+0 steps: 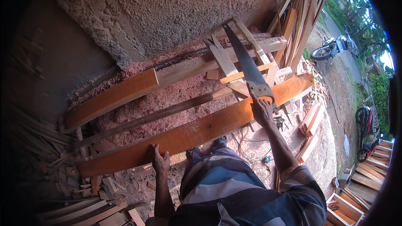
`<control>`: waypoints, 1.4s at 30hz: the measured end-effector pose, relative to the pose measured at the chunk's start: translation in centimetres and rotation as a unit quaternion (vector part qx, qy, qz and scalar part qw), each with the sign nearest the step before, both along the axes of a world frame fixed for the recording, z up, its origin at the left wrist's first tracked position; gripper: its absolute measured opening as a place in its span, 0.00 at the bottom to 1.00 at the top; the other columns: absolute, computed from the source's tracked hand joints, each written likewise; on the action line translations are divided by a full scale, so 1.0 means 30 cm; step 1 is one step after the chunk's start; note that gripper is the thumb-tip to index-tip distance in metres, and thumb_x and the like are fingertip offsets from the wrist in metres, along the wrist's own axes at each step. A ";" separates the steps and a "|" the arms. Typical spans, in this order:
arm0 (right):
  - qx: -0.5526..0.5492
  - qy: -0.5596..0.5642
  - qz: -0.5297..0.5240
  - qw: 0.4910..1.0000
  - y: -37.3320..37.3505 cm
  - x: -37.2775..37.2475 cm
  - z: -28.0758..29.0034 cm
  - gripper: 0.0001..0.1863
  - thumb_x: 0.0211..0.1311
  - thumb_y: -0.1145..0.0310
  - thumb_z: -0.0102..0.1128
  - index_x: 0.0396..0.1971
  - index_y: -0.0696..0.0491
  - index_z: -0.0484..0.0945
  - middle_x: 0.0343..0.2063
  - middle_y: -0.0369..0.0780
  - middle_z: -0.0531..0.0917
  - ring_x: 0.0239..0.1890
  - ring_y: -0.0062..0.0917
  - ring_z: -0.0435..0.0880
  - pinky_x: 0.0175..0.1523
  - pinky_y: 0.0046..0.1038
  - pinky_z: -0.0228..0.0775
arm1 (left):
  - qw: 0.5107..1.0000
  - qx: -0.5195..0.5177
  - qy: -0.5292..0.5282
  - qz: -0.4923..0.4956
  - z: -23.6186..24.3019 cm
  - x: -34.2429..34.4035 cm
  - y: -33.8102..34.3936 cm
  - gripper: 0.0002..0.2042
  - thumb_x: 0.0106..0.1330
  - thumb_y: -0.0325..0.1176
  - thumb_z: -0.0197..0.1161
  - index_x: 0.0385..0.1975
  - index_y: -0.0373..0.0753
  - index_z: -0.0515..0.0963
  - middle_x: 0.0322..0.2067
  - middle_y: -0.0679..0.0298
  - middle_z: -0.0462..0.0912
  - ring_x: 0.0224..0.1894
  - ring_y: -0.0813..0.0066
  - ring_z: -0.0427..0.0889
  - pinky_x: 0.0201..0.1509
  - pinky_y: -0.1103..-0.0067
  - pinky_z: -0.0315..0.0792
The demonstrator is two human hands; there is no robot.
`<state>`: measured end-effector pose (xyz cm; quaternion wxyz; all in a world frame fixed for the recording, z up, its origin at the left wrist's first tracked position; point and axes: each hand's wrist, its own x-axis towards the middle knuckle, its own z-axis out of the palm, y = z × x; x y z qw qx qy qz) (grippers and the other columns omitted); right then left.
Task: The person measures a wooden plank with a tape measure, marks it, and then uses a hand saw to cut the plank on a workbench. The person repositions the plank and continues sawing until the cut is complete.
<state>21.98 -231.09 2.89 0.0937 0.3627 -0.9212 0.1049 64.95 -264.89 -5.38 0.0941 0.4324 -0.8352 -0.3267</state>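
The long orange plank [188, 133] lies slantwise in front of the person, its right end farther off than its left, and everything else falls around it. The hands are apart. The left hand [160, 161] is spread, its fingertips resting on the plank's near edge, left of its middle. The right hand [263, 111] is clamped around the handle of a handsaw [244, 60], over the plank's right part; the blade points away beyond its far edge.

The plank should be stiff and fairly heavy, awkward at its length, and the sawdust on its face may make it a little slippery; both edges, well spread about the middle, look the best hold. The saw should be light, with a thin, springy blade, best held by its handle, clear of the teeth.

Beyond the plank's left half lie a narrow batten [167, 117] and a shorter orange board [115, 97]. Well to its right, on the near side, stands a box-like wooden frame [351, 206]; its contents are hard to make out at the dim rim.
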 end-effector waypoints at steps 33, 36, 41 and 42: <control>0.177 -0.013 0.205 0.963 -0.286 -0.810 -0.208 0.47 0.55 0.66 0.71 0.76 0.32 0.61 0.52 0.38 0.83 0.60 0.32 0.77 0.67 0.44 0.58 | 0.994 0.057 -0.056 0.076 0.040 -0.084 -0.017 0.30 0.64 0.38 0.70 0.62 0.35 0.64 0.57 0.42 0.77 0.58 0.48 0.79 0.64 0.63 0.71; 0.116 -0.020 0.208 0.971 -0.282 -0.801 -0.192 0.43 0.61 0.67 0.67 0.76 0.33 0.62 0.53 0.38 0.82 0.60 0.32 0.76 0.67 0.45 0.58 | 0.996 0.042 -0.031 0.072 0.026 -0.082 -0.022 0.31 0.64 0.38 0.70 0.62 0.33 0.64 0.61 0.40 0.74 0.61 0.48 0.77 0.66 0.63 0.69; 0.031 0.041 0.221 0.974 -0.263 -0.775 -0.132 0.30 0.69 0.58 0.61 0.71 0.42 0.69 0.46 0.39 0.80 0.55 0.35 0.76 0.65 0.47 0.59 | 0.989 0.099 -0.055 0.094 0.030 -0.083 -0.030 0.31 0.64 0.37 0.70 0.63 0.33 0.63 0.66 0.38 0.70 0.65 0.45 0.74 0.69 0.63 0.66; 0.004 0.039 0.227 0.973 -0.246 -0.750 -0.115 0.31 0.68 0.58 0.62 0.71 0.42 0.69 0.47 0.39 0.80 0.55 0.35 0.76 0.66 0.47 0.59 | 0.989 0.101 -0.046 0.094 0.031 -0.083 -0.028 0.32 0.64 0.37 0.70 0.63 0.33 0.63 0.67 0.37 0.68 0.66 0.44 0.73 0.70 0.63 0.66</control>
